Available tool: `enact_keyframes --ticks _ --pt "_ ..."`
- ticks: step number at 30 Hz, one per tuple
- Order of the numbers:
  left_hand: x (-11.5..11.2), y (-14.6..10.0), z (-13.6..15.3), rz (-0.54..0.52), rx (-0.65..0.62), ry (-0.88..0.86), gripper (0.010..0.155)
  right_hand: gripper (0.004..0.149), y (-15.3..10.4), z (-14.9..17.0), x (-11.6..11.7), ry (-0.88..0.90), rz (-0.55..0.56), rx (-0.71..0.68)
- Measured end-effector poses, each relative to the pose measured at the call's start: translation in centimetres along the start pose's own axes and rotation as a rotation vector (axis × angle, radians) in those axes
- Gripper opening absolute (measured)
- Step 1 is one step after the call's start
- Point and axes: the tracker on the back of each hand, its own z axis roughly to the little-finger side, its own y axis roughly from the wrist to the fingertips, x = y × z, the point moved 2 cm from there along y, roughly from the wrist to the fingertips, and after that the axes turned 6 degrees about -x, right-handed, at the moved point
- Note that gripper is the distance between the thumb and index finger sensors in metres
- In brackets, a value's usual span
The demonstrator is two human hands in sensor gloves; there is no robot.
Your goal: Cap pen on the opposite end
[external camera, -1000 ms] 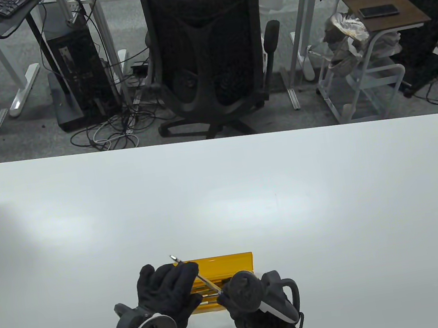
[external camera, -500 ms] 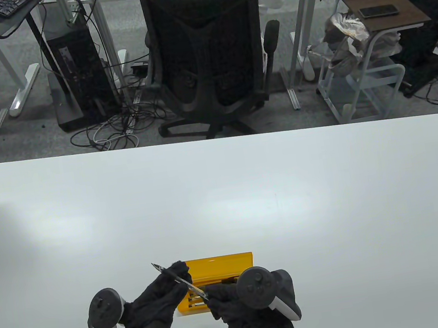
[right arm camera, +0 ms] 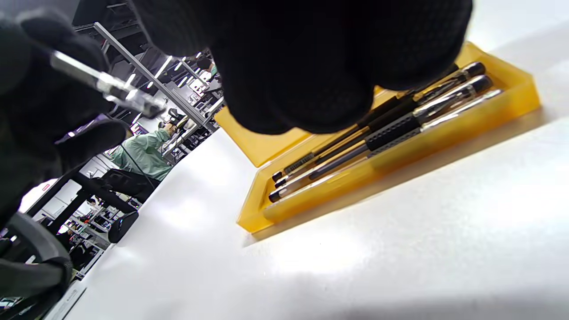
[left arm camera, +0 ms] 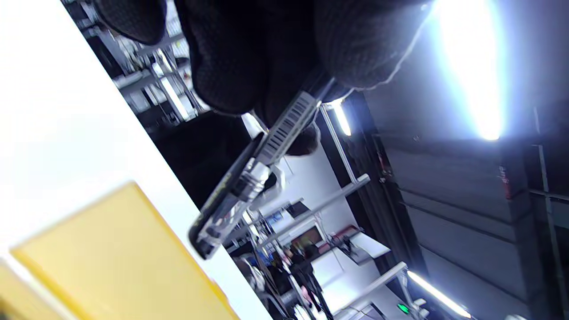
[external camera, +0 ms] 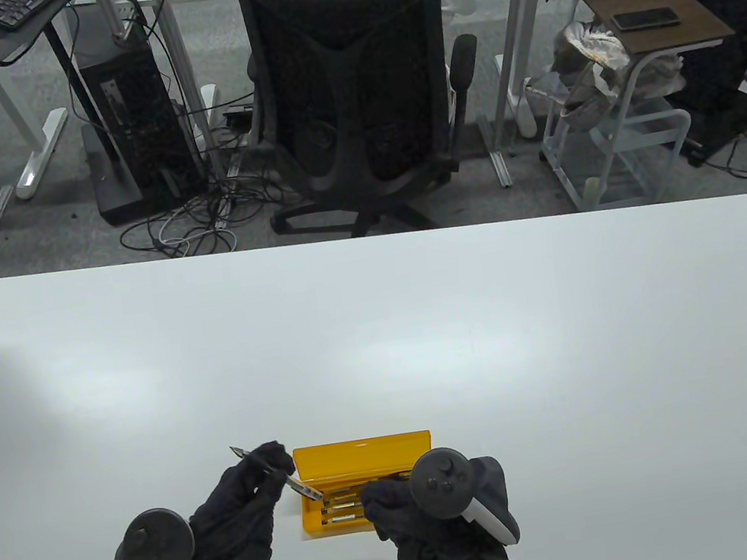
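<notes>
My left hand (external camera: 256, 475) grips a slim pen (external camera: 304, 488) at its middle, above the table left of the yellow case. The bare tip (external camera: 236, 451) points up and to the far left. In the left wrist view a clear cap with a black clip (left arm camera: 222, 209) sits on the pen's back end, below my fingers (left arm camera: 249, 58). My right hand (external camera: 382, 499) hovers over the case's right part, fingers curled, apart from the pen, with nothing seen in it. The right wrist view shows the pen (right arm camera: 111, 86) in my left hand.
The open yellow case (external camera: 363, 451) lies near the table's front edge and holds three pens (right arm camera: 378, 129) side by side. The white table (external camera: 422, 329) stretches wide beyond it. An office chair (external camera: 355, 102) stands past the far edge.
My left hand has carried the pen to the left and turned palm-up. My right hand, which held the pen's back end, has let go and stays over the case.
</notes>
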Motion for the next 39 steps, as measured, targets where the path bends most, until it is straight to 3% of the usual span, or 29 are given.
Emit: enact_keyframes --ticks 3,8,16,22,39 --pt "1.1 0.1 0.4 -0.009 0.028 0.175 0.050 0.051 0.0 0.0 -0.1 -0.007 0.009 -0.002" --pt "1.3 0.6 1.7 0.106 0.129 0.603 0.053 0.050 0.1 0.0 0.2 -0.046 -0.009 -0.004" --pt "0.3 1.2 4.5 0.219 0.292 0.810 0.054 0.050 -0.1 0.2 0.0 -0.056 -0.004 0.008" --pt "-1.5 1.5 6.5 0.387 0.356 1.048 0.054 0.050 0.0 0.5 0.4 -0.068 -0.029 0.023" --pt "-3.6 1.1 8.2 0.487 0.383 1.155 0.056 0.050 0.2 0.6 0.6 -0.067 -0.048 0.022"
